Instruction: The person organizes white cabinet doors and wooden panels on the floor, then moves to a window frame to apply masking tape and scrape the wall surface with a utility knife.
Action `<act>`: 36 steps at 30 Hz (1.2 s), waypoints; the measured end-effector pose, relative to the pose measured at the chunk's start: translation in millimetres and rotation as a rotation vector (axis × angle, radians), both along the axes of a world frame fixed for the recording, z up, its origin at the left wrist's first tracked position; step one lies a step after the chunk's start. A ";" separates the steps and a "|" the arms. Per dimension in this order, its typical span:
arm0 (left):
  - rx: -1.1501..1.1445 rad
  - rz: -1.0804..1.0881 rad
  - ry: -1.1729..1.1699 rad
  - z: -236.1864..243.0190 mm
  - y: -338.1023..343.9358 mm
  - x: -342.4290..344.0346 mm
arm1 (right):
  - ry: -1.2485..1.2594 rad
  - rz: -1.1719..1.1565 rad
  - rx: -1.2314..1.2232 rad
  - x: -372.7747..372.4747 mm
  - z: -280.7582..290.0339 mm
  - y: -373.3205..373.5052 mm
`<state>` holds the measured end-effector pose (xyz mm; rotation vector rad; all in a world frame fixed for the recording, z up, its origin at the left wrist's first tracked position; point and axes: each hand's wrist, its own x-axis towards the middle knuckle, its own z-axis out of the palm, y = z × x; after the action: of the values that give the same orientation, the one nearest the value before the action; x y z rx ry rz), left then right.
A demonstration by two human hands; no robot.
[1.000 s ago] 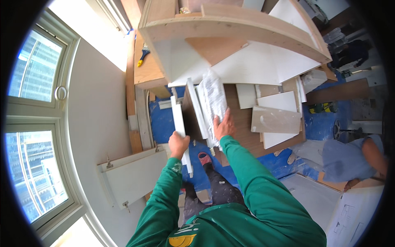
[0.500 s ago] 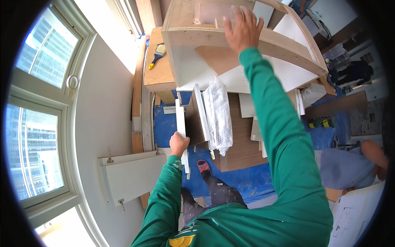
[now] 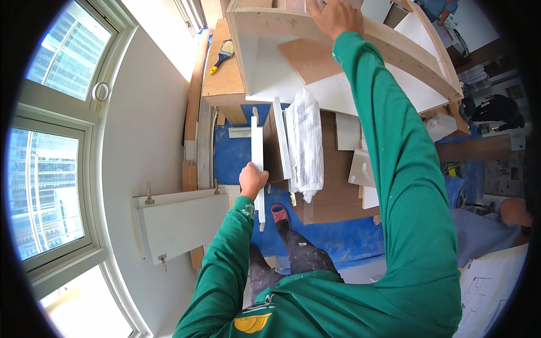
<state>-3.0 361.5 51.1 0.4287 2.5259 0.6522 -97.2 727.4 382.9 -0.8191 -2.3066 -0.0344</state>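
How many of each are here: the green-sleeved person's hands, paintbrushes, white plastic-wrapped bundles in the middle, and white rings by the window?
Hands: 2, left hand and right hand
Paintbrush: 1
White plastic-wrapped bundle: 1
White ring: 1
Total: 5

Bright left, dim right

Daylight enters through the windows (image 3: pixel 49 194), glaring to white at upper and lower left. The far right falls dim. The fisheye bows the cabinet (image 3: pixel 407 59) edge; black swallows the corners.
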 end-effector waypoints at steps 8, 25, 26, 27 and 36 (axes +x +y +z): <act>0.012 0.002 0.031 -6.9 34.1 5.0 | 0.084 -0.002 0.079 -8.9 -19.5 15.0; -0.003 0.059 -0.047 1.2 42.6 27.3 | 0.015 0.054 -0.007 1.2 -14.9 10.4; 0.012 0.050 -0.045 1.0 43.0 27.3 | 0.020 0.024 0.010 2.6 -15.9 12.1; 0.026 0.039 -0.043 1.9 44.2 27.2 | 0.025 -0.006 0.027 2.6 -16.7 13.6; 0.013 -0.012 -0.076 1.3 51.8 17.3 | 0.064 0.055 0.023 -4.6 -21.1 25.7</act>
<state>14.3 413.2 52.5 0.4150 2.4468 0.6683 -101.8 753.0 361.8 -0.7347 -2.2633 -0.0108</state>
